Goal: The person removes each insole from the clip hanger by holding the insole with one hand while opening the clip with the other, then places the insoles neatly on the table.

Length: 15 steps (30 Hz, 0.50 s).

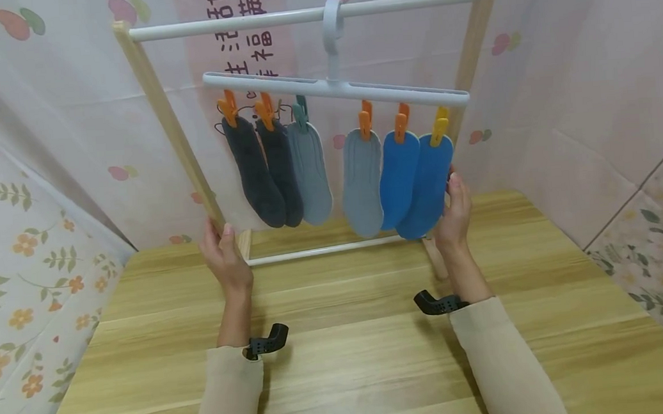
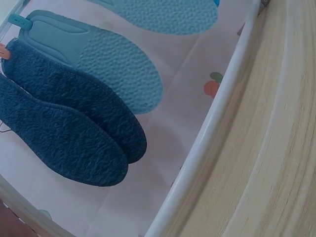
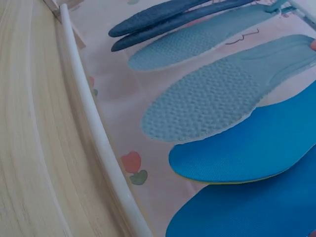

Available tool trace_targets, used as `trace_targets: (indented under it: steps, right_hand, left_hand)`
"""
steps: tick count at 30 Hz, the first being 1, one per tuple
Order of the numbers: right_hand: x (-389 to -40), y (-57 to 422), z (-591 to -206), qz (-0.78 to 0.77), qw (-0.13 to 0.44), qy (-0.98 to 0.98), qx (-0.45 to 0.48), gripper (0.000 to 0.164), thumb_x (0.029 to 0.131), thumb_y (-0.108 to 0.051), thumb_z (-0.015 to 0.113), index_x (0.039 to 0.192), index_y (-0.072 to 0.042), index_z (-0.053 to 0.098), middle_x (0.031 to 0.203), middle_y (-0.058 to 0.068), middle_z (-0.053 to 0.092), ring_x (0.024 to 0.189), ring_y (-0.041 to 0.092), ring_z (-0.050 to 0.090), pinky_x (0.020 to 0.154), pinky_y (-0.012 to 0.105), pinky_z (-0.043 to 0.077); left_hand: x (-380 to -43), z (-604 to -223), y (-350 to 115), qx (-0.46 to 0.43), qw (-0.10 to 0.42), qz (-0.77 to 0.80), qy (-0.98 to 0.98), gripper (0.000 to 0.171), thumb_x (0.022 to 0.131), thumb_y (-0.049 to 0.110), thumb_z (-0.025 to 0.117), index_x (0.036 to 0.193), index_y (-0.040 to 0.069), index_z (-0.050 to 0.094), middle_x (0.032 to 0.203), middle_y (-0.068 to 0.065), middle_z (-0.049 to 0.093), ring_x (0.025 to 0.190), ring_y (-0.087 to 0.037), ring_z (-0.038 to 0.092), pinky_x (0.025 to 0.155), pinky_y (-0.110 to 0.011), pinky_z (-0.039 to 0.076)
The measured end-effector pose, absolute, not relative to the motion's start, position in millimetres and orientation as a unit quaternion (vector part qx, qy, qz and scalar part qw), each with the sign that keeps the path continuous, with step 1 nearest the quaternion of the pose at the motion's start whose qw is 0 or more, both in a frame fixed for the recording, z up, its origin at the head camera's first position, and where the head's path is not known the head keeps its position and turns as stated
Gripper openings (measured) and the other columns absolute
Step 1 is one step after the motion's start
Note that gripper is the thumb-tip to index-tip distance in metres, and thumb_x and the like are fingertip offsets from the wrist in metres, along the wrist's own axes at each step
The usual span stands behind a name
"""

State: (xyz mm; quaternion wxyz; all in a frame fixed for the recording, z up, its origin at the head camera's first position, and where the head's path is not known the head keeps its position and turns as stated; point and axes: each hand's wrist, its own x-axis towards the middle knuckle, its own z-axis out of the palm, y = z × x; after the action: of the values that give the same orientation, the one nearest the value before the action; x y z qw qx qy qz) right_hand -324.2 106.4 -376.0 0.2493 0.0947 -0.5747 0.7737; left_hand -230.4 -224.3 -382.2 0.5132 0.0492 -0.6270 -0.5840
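Note:
My left hand [image 1: 228, 259] grips the left wooden post [image 1: 170, 131] of a rack, low down, with the thumb in front. At the lower right post [image 1: 472, 37] my right hand [image 1: 453, 218] holds on, partly hidden behind a blue insole [image 1: 430, 190]. From the rack's white top bar [image 1: 238, 23] hangs a tilted grey hanger [image 1: 294, 86], lower on the right. Clipped along it are two dark fuzzy insoles [image 2: 64, 140], two light grey insoles [image 3: 207, 106] and two blue ones. Orange clips [image 1: 365, 124], a green clip [image 1: 300, 113] and a yellow clip [image 1: 439, 129] pinch their tops.
The rack stands on a wood-grain table [image 1: 342, 360], with a white lower bar [image 1: 323, 251] near the tabletop. Behind it hangs a pink printed curtain [image 1: 555, 101]. A flowered cloth [image 1: 25, 280] covers the left side. Black wrist mounts [image 1: 268, 343] project inward from both wrists.

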Motion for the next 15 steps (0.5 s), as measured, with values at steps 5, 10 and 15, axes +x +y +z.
trace_targets:
  steps: [5, 10, 15]
  right_hand:
    - [-324, 109, -377, 0.756, 0.245, -0.601, 0.087, 0.049, 0.106, -0.039, 0.036, 0.147, -0.019, 0.054, 0.145, 0.003, 0.047, 0.133, 0.018, 0.043, 0.121, 0.056, 0.030]
    - [-320, 115, -376, 0.737, 0.222, -0.633, 0.089, 0.052, 0.106, -0.038, 0.039, 0.153, -0.016, 0.045, 0.155, 0.007, 0.043, 0.146, 0.023, 0.037, 0.125, 0.054, 0.027]
    - [-311, 128, -368, 0.681, 0.179, -0.703, 0.094, 0.059, 0.107, -0.042, 0.043, 0.158, -0.014, 0.034, 0.164, 0.008, 0.037, 0.153, 0.025, 0.032, 0.128, 0.048, 0.023]
  left_hand:
    - [-246, -404, -236, 0.069, 0.504, -0.588, -0.629, 0.054, 0.093, 0.017, 0.046, 0.138, -0.013, 0.053, 0.113, -0.023, 0.058, 0.103, -0.012, 0.046, 0.094, -0.022, 0.035]
    - [-244, -407, -242, 0.099, 0.464, -0.599, -0.645, 0.054, 0.099, 0.023, 0.046, 0.146, -0.003, 0.050, 0.132, -0.028, 0.052, 0.113, -0.020, 0.049, 0.100, -0.027, 0.038]
    - [-240, -408, -245, 0.104, 0.436, -0.602, -0.660, 0.052, 0.101, 0.025, 0.047, 0.147, 0.003, 0.049, 0.140, -0.022, 0.050, 0.124, -0.033, 0.051, 0.107, -0.039, 0.040]
